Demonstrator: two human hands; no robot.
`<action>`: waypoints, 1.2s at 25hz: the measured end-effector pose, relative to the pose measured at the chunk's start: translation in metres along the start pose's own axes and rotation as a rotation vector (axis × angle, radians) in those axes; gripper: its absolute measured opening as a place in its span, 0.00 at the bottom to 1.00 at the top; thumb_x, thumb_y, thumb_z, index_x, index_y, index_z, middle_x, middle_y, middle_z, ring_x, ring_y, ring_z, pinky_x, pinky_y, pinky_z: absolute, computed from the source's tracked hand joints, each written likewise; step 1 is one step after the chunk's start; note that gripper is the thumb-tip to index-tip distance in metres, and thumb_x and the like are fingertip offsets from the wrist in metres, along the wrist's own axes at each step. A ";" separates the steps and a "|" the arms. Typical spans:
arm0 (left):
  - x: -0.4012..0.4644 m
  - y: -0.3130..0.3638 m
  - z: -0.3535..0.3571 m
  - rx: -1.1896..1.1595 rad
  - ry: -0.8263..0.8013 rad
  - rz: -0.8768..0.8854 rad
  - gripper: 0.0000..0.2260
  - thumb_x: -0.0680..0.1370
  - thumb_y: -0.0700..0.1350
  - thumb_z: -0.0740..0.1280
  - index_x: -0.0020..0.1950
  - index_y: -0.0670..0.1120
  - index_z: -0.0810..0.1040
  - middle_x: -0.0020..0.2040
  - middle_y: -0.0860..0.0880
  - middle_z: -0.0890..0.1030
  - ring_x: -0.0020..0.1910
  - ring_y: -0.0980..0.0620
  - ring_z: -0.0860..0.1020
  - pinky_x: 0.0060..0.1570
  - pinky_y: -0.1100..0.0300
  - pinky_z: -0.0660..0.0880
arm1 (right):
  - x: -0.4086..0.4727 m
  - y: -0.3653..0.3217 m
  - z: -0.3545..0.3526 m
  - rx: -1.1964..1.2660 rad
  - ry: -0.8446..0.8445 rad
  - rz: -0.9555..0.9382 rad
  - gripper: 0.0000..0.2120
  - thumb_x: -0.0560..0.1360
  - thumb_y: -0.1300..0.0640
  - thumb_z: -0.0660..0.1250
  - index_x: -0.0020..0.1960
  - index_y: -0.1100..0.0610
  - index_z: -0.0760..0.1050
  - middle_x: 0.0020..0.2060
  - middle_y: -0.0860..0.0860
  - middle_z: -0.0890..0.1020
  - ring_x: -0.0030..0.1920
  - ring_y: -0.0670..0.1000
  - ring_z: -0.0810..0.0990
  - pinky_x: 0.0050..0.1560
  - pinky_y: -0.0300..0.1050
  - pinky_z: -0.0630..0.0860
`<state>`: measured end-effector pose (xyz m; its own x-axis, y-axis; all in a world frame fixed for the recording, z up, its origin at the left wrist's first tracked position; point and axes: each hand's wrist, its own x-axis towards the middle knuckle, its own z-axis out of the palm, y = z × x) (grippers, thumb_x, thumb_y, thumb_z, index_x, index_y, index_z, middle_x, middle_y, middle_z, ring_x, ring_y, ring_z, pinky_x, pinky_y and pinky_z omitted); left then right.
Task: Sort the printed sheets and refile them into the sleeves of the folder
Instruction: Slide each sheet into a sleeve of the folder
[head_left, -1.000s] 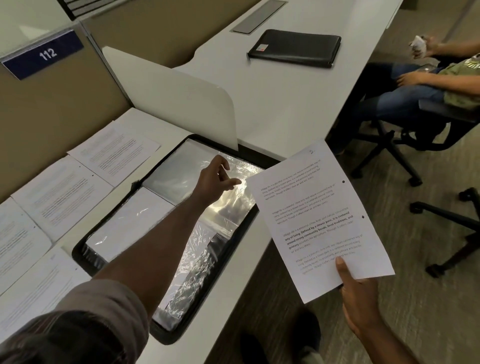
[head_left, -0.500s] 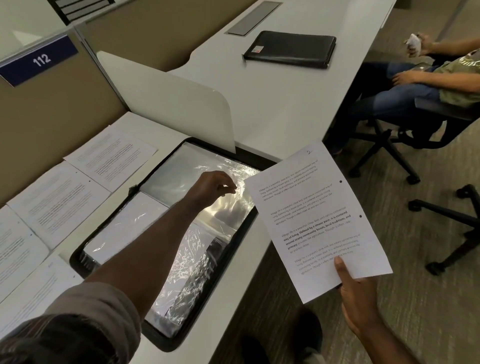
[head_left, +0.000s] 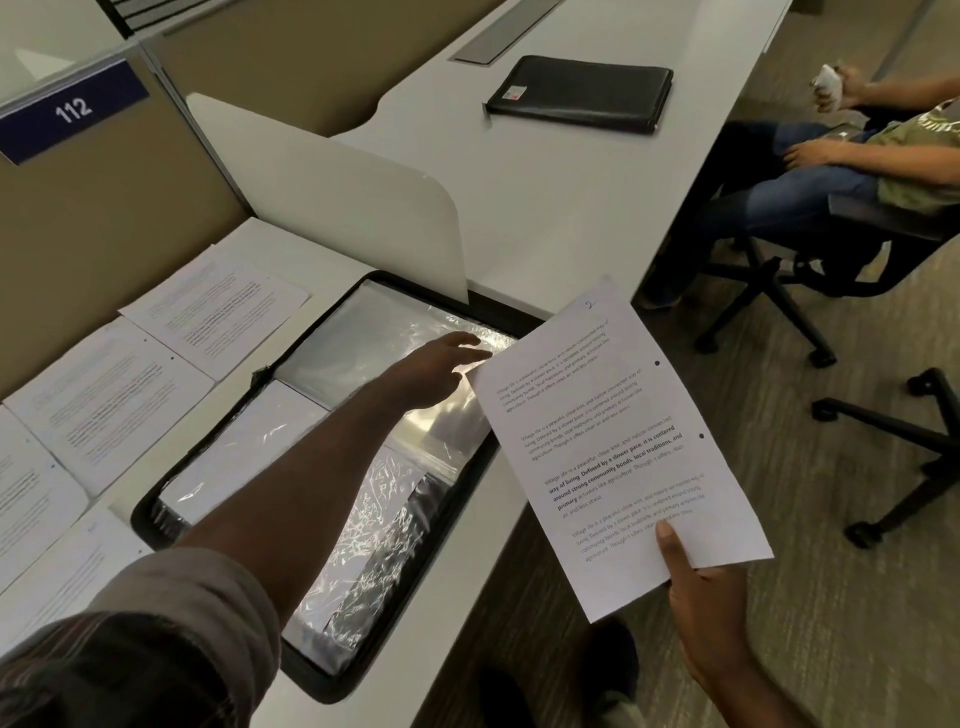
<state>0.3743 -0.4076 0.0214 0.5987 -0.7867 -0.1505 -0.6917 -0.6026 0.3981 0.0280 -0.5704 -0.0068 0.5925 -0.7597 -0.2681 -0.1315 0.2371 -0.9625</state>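
Observation:
An open black zip folder (head_left: 156, 506) lies on the white desk with shiny clear sleeves (head_left: 374, 514) spread across it. My left hand (head_left: 434, 371) reaches over the far right part of the sleeves, fingers stretched out and relaxed, holding nothing. My right hand (head_left: 709, 597) holds a printed sheet (head_left: 615, 441) by its bottom edge, thumb on top, out past the desk's edge on the right. The sheet has two punch holes and a handwritten 2 at its top. Several more printed sheets (head_left: 104, 410) lie in a row on the desk left of the folder.
A white divider panel (head_left: 343, 202) stands just behind the folder. A closed black folder (head_left: 579, 93) lies on the neighbouring desk at the back. A seated person (head_left: 831, 156) on an office chair is at the right. Another chair base (head_left: 898, 441) stands on the carpet.
My left hand went from curled fingers to stretched fingers and reached further right, toward the held sheet's top corner. The sheet in my right hand stayed roughly where it was.

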 end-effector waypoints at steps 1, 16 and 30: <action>0.002 0.000 0.000 0.010 -0.014 -0.004 0.26 0.77 0.30 0.62 0.72 0.49 0.71 0.75 0.48 0.66 0.72 0.48 0.67 0.64 0.62 0.66 | -0.004 0.000 0.001 -0.022 0.022 -0.001 0.21 0.75 0.64 0.67 0.66 0.53 0.70 0.55 0.46 0.80 0.54 0.48 0.80 0.52 0.40 0.79; 0.003 0.015 -0.006 0.058 0.012 0.027 0.21 0.78 0.30 0.61 0.67 0.46 0.77 0.72 0.46 0.71 0.70 0.48 0.70 0.62 0.65 0.64 | -0.038 -0.013 0.015 -0.078 0.172 -0.076 0.15 0.74 0.65 0.68 0.56 0.50 0.71 0.48 0.48 0.79 0.47 0.49 0.79 0.48 0.42 0.79; 0.024 0.025 -0.007 0.073 -0.074 0.000 0.25 0.76 0.30 0.64 0.72 0.46 0.71 0.75 0.44 0.65 0.73 0.47 0.65 0.66 0.63 0.63 | -0.052 -0.015 0.024 -0.124 0.128 -0.097 0.15 0.73 0.67 0.69 0.57 0.58 0.74 0.48 0.51 0.79 0.43 0.42 0.78 0.35 0.25 0.75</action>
<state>0.3746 -0.4407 0.0344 0.5695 -0.7926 -0.2177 -0.7208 -0.6089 0.3313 0.0182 -0.5204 0.0228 0.5025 -0.8479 -0.1691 -0.1801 0.0886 -0.9796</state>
